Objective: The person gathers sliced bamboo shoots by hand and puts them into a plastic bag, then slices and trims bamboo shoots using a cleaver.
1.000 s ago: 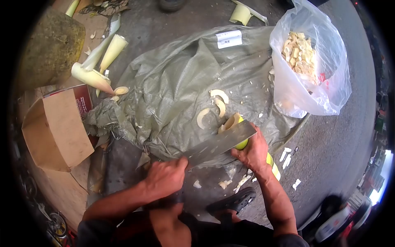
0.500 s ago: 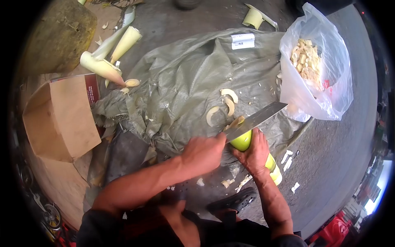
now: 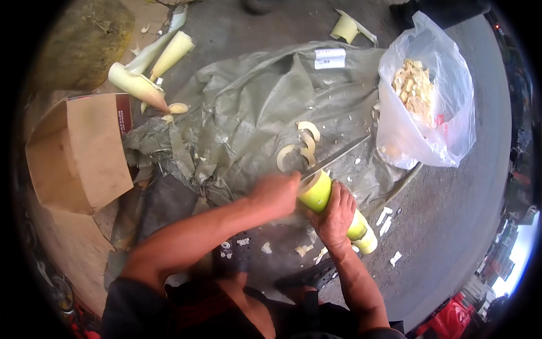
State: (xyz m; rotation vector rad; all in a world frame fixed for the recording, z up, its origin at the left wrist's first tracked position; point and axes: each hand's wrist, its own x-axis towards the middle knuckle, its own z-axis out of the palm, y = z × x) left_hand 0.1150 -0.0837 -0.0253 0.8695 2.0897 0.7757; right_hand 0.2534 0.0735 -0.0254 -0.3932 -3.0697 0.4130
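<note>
My left hand (image 3: pixel 275 195) is closed round the handle of a long, broad-bladed knife (image 3: pixel 341 152). The blade, seen nearly edge-on, slants up to the right at the cut end of a green bamboo shoot (image 3: pixel 318 192). Wrapped round the shoot's middle is my right hand (image 3: pixel 334 217); the paler lower end sticks out past the wrist. Just beyond the knife, several curved pale slices (image 3: pixel 307 129) lie on a grey-green plastic sheet (image 3: pixel 243 118). The knife handle is hidden in my fist.
A clear plastic bag (image 3: pixel 451 107) with pale slices stands at the right. Peeled husks (image 3: pixel 135 85) lie at the upper left, near a cardboard box (image 3: pixel 99 152) and a large rounded block (image 3: pixel 84 45). White scraps (image 3: pixel 385 220) litter the ground at the right.
The knife has gone from showing its flat side to nearly edge-on. More of the shoot's green top is visible. Another curved slice now lies with the others on the sheet.
</note>
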